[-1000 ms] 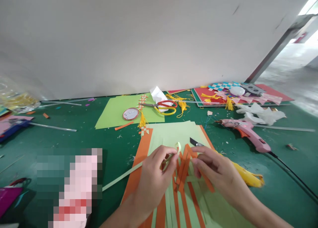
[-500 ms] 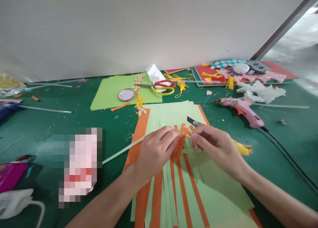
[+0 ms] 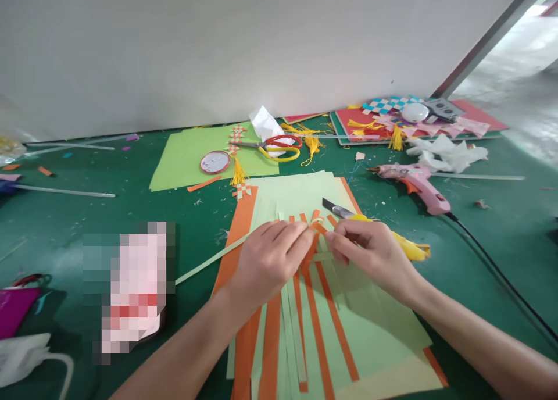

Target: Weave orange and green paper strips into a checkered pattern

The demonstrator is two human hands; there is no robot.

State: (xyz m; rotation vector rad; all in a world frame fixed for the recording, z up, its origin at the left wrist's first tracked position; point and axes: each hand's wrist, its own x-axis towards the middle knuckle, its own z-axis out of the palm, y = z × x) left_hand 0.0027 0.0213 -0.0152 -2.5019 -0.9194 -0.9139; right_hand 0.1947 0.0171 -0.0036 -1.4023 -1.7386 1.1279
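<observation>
1. The left hand is nearly closed, its fingertips pinched where the strips cross; the long pale green strip runs out from under it to the left. Keeping that pinch firm but light should stop the crossing from slipping without creasing the paper.

2. The right hand is curled, thumb and fingertips close together beside an orange strip that spans the gap between the hands. I cannot tell whether the fingertips grip its end or only touch it. Taking it right at the tip would give the best control.

3. The crossed strips lie between the hands, above the pale green sheets in the near middle of the counter. It seems wise to work low, so that the sheets give support.

4. More orange and green strips fan out toward the near edge. Drawing each one flat and snug before letting go should keep the edges even.

5. The craft knife lies just beyond the right hand, blade bared and pointing left; the knuckles had best keep clear of it.
</observation>
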